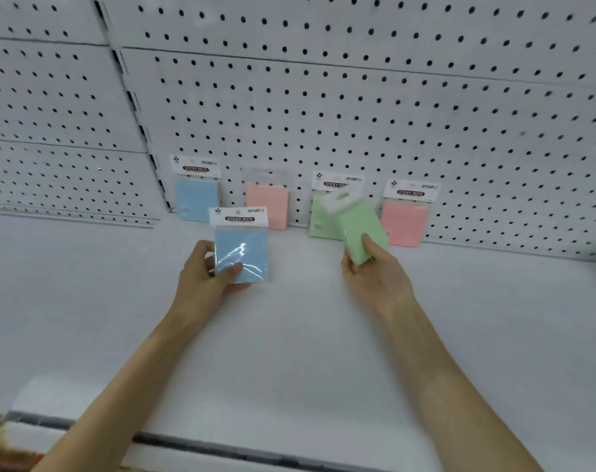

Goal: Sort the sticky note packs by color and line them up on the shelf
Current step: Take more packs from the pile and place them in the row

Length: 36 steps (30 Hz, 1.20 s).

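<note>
A plain white shelf (pixel 289 335) carries four wrapped sticky note packs standing against its perforated white back panel (pixel 357 107): a blue pack (pixel 197 199), a salmon-pink pack (pixel 267 206), a green pack (pixel 318 216), a pink pack (pixel 405 223)

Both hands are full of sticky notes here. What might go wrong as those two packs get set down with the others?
1. The four packs only lean against the pegboard; setting the held green pack by the leaning green pack might topple it.
2. The right hand pinches just that pack's lower end, tilted, so it may slip.
3. The held blue pack in the left hand sits nearer the peach pack than the leaning blue pack, so it might be misplaced.
</note>
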Each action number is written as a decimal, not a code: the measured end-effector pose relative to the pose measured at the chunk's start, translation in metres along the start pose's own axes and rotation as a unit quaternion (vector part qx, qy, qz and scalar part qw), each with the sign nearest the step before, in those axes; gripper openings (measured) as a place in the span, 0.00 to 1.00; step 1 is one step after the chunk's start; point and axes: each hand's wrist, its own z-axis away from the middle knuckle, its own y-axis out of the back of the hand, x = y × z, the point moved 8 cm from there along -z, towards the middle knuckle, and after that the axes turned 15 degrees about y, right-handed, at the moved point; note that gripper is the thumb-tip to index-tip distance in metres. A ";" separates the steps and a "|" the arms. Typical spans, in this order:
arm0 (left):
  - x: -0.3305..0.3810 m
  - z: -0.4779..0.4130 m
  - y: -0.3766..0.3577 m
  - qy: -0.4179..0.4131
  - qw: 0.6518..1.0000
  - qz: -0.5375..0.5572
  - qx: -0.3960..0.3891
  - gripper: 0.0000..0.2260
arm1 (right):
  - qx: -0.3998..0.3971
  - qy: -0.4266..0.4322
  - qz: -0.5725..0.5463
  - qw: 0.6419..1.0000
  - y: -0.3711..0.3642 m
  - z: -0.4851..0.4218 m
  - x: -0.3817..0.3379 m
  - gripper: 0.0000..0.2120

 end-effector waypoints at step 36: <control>-0.008 -0.015 0.009 -0.010 1.000 -0.004 -0.019 0.17 | -0.035 0.419 0.608 0.674 -0.034 -0.041 -0.032 0.20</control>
